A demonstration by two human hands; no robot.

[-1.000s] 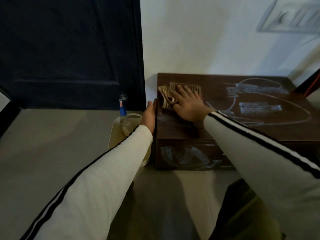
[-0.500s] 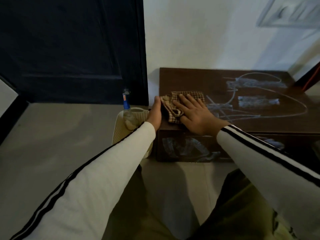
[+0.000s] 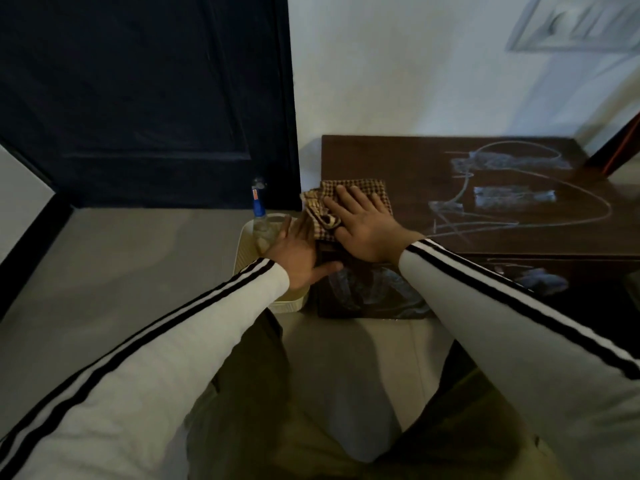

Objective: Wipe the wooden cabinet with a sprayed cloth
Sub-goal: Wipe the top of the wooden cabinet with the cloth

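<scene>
1. Where the wooden cabinet [image 3: 398, 157] ends at its left side, a cream basket [image 3: 246, 258] is set just beside it on the grey floor [image 3: 104, 271], and a clear spray bottle [image 3: 259, 226] with a blue neck label is stood upright inside.
2. Behind the basket, in the upper left of the frame, a dark panelled door [image 3: 138, 98] is seen. A white wall [image 3: 398, 64] is seen behind the cabinet, with a blurred framed shape [image 3: 571, 22] at the upper right.
3. Part of the basket and bottle is hidden by the left hand [image 3: 298, 254], which is laid against the cabinet's near left corner, fingers straight and relaxed, thumb spread across the front face, nothing grasped.
4. The cloth [image 3: 375, 188] is spread on the left end of the cabinet top, its left edge bunched at the rim. It is pressed flat by the right hand [image 3: 363, 226], whose fingers are straight and splayed, not curled round it.
5. The cabinet is low and box-shaped, of dark brown wood with a dull sheen. Pale chalky scribbles [image 3: 519, 195] are drawn over the right of its top and on its front.
6. The cloth is woven in a small brown-and-cream check, the basket wall is ribbed, and the sleeves [image 3: 173, 341] are white with black stripes.
</scene>
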